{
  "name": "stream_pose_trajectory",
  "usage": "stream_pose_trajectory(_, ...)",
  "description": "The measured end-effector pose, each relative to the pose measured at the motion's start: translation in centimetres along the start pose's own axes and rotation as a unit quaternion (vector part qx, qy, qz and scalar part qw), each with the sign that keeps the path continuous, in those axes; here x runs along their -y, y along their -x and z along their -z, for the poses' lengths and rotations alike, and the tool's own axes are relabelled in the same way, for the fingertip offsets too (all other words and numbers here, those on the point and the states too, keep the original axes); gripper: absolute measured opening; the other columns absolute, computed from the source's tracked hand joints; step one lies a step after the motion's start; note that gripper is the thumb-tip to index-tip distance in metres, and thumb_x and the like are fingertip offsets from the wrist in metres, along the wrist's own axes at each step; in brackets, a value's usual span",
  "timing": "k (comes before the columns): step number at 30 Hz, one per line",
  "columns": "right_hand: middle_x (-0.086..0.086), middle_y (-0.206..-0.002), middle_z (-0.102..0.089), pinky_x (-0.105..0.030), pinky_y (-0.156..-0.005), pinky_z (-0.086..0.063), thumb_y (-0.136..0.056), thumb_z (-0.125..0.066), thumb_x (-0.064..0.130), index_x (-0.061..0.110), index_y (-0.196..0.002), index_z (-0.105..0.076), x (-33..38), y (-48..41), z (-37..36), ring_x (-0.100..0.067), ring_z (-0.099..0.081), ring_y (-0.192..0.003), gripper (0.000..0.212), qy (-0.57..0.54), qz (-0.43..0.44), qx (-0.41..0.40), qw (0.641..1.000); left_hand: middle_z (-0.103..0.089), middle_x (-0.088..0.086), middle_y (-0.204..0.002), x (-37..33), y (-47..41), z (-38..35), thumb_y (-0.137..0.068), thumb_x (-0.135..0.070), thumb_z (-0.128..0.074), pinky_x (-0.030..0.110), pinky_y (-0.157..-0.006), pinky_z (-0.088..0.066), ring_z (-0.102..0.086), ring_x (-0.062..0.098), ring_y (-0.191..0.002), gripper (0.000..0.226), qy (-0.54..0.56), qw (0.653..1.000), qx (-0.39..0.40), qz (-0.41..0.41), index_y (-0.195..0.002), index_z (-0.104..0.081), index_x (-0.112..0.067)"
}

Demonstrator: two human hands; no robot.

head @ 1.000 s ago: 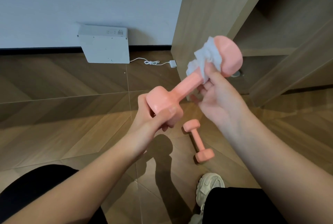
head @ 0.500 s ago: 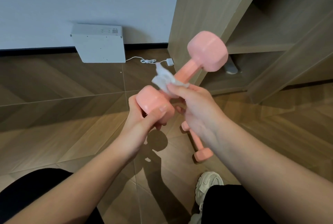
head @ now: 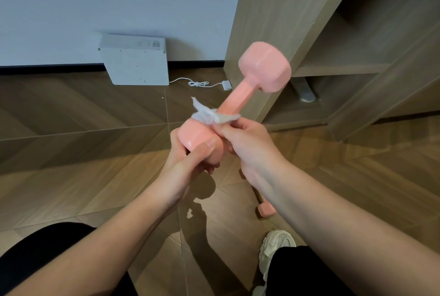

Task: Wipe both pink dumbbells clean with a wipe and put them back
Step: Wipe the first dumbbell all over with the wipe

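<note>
I hold a pink dumbbell (head: 240,95) up in front of me, tilted with its far head toward the upper right. My left hand (head: 190,162) grips its near head from below, thumb across the end. My right hand (head: 247,145) pinches a crumpled white wipe (head: 207,113) against the handle where it meets the near head. A second pink dumbbell (head: 265,208) lies on the wooden floor below, mostly hidden behind my right forearm.
A white box-shaped device (head: 134,63) leans on the wall, with a white cable and plug (head: 226,85) on the floor. A wooden shelf unit (head: 333,57) stands open at the right. My knees and a white shoe (head: 276,248) sit at the bottom edge.
My right hand slid the wipe from the far head down the handle to the near head. The dumbbell shifted slightly with my left hand.
</note>
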State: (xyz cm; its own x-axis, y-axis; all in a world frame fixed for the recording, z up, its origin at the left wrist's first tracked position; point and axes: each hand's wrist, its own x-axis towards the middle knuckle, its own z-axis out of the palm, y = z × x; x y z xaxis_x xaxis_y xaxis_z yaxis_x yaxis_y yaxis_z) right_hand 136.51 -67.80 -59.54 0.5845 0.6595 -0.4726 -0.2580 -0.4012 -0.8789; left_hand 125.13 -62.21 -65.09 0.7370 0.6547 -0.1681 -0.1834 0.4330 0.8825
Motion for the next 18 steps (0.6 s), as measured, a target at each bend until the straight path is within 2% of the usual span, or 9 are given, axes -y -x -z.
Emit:
stream_pose_trajectory(2, 0.027, -0.067, -0.069, -0.011, -0.040, -0.045, -0.087, -0.074, 0.025, 0.035, -0.082, -0.070, 0.4, -0.3, 0.9, 0.008, -0.064, -0.062, 0.012, 0.034, 0.037, 0.029, 0.998, -0.050, 0.021, -0.107, 0.0, -0.1, -0.1, -0.069, -0.036, -0.067, 0.032, -0.058, -0.044, -0.052, 0.023, -0.070, 0.087, 0.053, 0.998, 0.025, 0.021, -0.142, -0.032, -0.004)
stream_pose_trajectory(3, 0.028, -0.063, -0.067, -0.009, -0.037, -0.041, -0.087, -0.074, 0.023, 0.035, -0.083, -0.071, 0.5, -0.5, 1.5, 0.014, -0.060, -0.057, 0.013, 0.049, 0.058, 0.042, 0.996, -0.050, 0.020, -0.104, 0.0, -0.2, -0.1, -0.072, -0.036, -0.066, 0.031, -0.058, -0.045, -0.051, 0.023, -0.068, 0.083, 0.079, 0.995, 0.043, 0.036, -0.141, -0.034, -0.003)
stream_pose_trajectory(6, 0.028, -0.068, -0.069, -0.007, -0.046, -0.044, -0.085, -0.077, 0.022, 0.032, -0.089, -0.073, 0.8, -1.4, 2.8, 0.018, -0.059, -0.059, 0.012, 0.100, 0.092, 0.070, 0.988, -0.054, 0.019, -0.098, -0.4, -0.7, 0.1, -0.074, -0.039, -0.073, 0.030, -0.061, -0.047, -0.052, 0.024, -0.069, 0.069, 0.118, 0.984, 0.102, 0.080, -0.130, -0.050, -0.005)
stream_pose_trajectory(9, 0.023, -0.078, -0.072, -0.017, -0.064, -0.044, -0.083, -0.079, 0.026, 0.030, -0.092, -0.075, 1.0, -2.9, 4.0, 0.016, -0.061, -0.068, 0.011, 0.142, 0.081, 0.067, 0.984, -0.061, 0.019, -0.101, -1.1, -1.7, 0.2, -0.074, -0.036, -0.074, 0.034, -0.068, -0.056, -0.062, 0.029, -0.078, 0.065, 0.123, 0.979, 0.115, 0.114, -0.127, -0.054, -0.005)
stream_pose_trajectory(12, 0.020, -0.064, -0.069, -0.019, -0.063, -0.041, -0.082, -0.079, 0.028, 0.029, -0.082, -0.072, 0.7, -4.6, 4.9, 0.012, -0.059, -0.054, 0.007, 0.157, 0.059, 0.048, 0.985, -0.057, 0.028, -0.127, -1.0, -3.5, -0.2, -0.071, -0.027, -0.072, 0.042, -0.082, -0.058, -0.061, 0.042, -0.111, 0.075, 0.127, 0.982, 0.075, 0.116, -0.135, -0.044, -0.001)
stream_pose_trajectory(13, 0.017, -0.057, -0.066, -0.019, -0.060, -0.042, -0.082, -0.079, 0.029, 0.027, -0.080, -0.072, 0.4, -5.3, 5.2, 0.009, -0.056, -0.047, 0.008, 0.165, 0.047, 0.038, 0.985, -0.052, 0.029, -0.134, -0.8, -4.3, -0.4, -0.071, -0.025, -0.071, 0.044, -0.083, -0.058, -0.058, 0.043, -0.115, 0.074, 0.112, 0.986, 0.055, 0.108, -0.135, -0.042, -0.002)
stream_pose_trajectory(15, 0.013, -0.050, -0.061, -0.017, -0.051, -0.043, -0.081, -0.080, 0.029, 0.025, -0.079, -0.072, 0.0, -6.8, 5.8, 0.003, -0.052, -0.042, 0.010, 0.174, 0.010, 0.020, 0.984, -0.046, 0.028, -0.139, 0.0, -6.3, -0.8, -0.067, -0.024, -0.074, 0.044, -0.076, -0.057, -0.060, 0.036, -0.111, 0.079, 0.066, 0.993, -0.003, 0.098, -0.135, -0.039, -0.005)
stream_pose_trajectory(16, 0.011, -0.053, -0.062, -0.016, -0.050, -0.044, -0.081, -0.080, 0.030, 0.023, -0.082, -0.072, -0.1, -7.7, 6.2, 0.001, -0.053, -0.047, 0.011, 0.183, -0.010, 0.019, 0.983, -0.046, 0.028, -0.138, 0.5, -7.3, -1.0, -0.065, -0.024, -0.076, 0.041, -0.073, -0.055, -0.060, 0.034, -0.109, 0.083, 0.047, 0.993, -0.033, 0.100, -0.136, -0.037, -0.005)
stream_pose_trajectory(18, 0.003, -0.068, -0.067, -0.021, -0.059, -0.047, -0.082, -0.078, 0.025, 0.019, -0.090, -0.072, -0.4, -9.8, 7.6, -0.009, -0.057, -0.064, 0.011, 0.227, -0.040, 0.042, 0.972, -0.047, 0.026, -0.137, 2.0, -9.2, -1.2, -0.065, -0.023, -0.077, 0.038, -0.070, -0.055, -0.062, 0.032, -0.107, 0.084, 0.032, 0.990, -0.076, 0.113, -0.137, -0.036, -0.004)
